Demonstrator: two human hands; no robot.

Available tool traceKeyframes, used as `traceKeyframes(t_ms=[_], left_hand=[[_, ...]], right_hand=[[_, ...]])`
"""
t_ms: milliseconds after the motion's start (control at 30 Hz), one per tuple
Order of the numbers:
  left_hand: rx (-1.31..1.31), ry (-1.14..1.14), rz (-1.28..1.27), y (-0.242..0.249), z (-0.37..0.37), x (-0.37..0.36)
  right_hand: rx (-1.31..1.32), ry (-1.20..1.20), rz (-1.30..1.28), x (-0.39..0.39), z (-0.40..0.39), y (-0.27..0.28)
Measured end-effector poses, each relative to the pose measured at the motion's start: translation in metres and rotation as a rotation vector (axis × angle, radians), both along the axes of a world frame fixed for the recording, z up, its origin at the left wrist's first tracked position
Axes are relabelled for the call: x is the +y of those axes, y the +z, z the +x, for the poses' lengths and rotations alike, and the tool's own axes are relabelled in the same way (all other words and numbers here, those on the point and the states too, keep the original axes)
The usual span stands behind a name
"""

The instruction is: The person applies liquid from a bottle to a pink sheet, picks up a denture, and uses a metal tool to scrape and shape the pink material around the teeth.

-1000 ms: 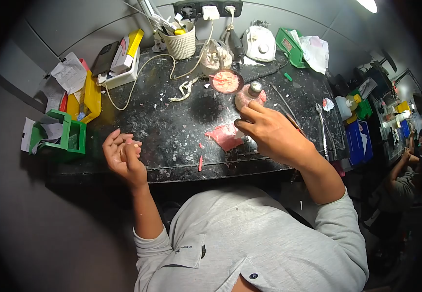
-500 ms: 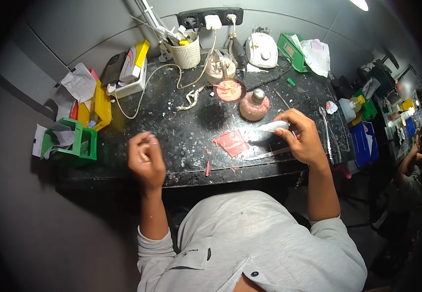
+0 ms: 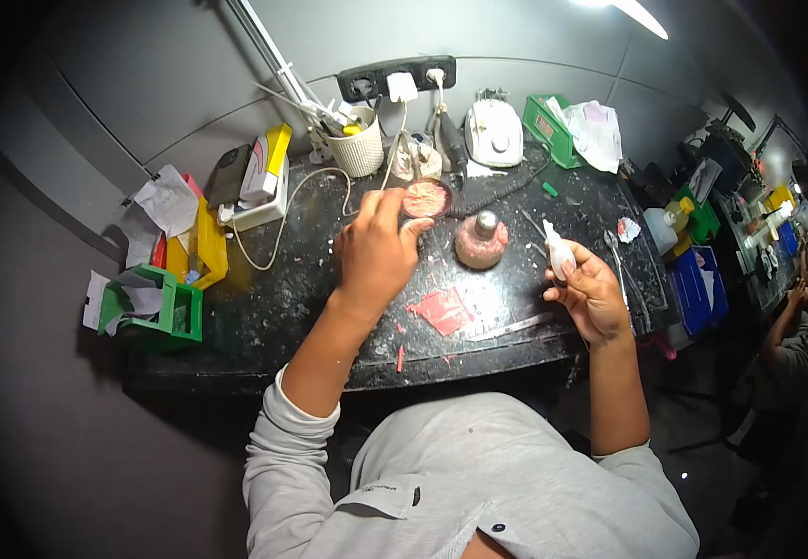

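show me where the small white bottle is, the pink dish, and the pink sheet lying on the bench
small white bottle (image 3: 559,252), head view, on its body above the right hand's fingers.
pink dish (image 3: 428,197), head view, on its pink contents.
pink sheet (image 3: 443,310), head view, on its flat middle.

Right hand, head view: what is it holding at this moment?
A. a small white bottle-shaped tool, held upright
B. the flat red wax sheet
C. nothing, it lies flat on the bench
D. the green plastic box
A. The right hand is closed around a small white bottle-shaped tool, tip up, above the bench edge; the red wax sheet lies untouched on the black bench.
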State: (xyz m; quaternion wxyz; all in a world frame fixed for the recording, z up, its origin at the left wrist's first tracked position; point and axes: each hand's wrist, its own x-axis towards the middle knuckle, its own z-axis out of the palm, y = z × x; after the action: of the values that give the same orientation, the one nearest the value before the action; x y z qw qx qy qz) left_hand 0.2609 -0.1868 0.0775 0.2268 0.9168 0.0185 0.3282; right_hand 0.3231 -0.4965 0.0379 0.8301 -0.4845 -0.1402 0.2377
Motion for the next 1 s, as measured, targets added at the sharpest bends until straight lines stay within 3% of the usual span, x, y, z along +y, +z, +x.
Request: traceKeyframes(t_ms=[233,467,567,633,700,800,900,1000], left_hand=[[0.008,0.201,-0.134,-0.010,0.030,0.043],[-0.257,0.006,0.009,-0.005,0.015,0.043],[-0.173,-0.122,-0.028,0.001,0.003,0.032],[-0.162,-0.163,-0.035,-0.005,0.002,0.030],[-0.090,-0.285,0.004,-0.013,0.001,0.031],[-0.029,-0.326,-0.003,-0.018,-0.001,0.030],[-0.015,-0.347,0.003,-0.023,-0.002,0.031],[-0.077,-0.343,-0.026,-0.020,0.002,0.036]], right_hand=[[-0.098,-0.012,-0.149,0.013,-0.005,0.010],[-0.277,-0.027,-0.250,0.027,-0.007,0.003],[-0.379,-0.126,-0.263,0.035,-0.013,-0.001],[-0.544,-0.166,-0.371,0.037,-0.015,-0.005],[-0.545,-0.142,-0.703,0.039,-0.014,-0.015],[-0.519,-0.137,-0.639,0.037,-0.017,-0.010],[-0.577,-0.277,-0.506,0.042,-0.023,-0.006],[-0.710,-0.219,-0.851,0.041,-0.017,-0.024]])
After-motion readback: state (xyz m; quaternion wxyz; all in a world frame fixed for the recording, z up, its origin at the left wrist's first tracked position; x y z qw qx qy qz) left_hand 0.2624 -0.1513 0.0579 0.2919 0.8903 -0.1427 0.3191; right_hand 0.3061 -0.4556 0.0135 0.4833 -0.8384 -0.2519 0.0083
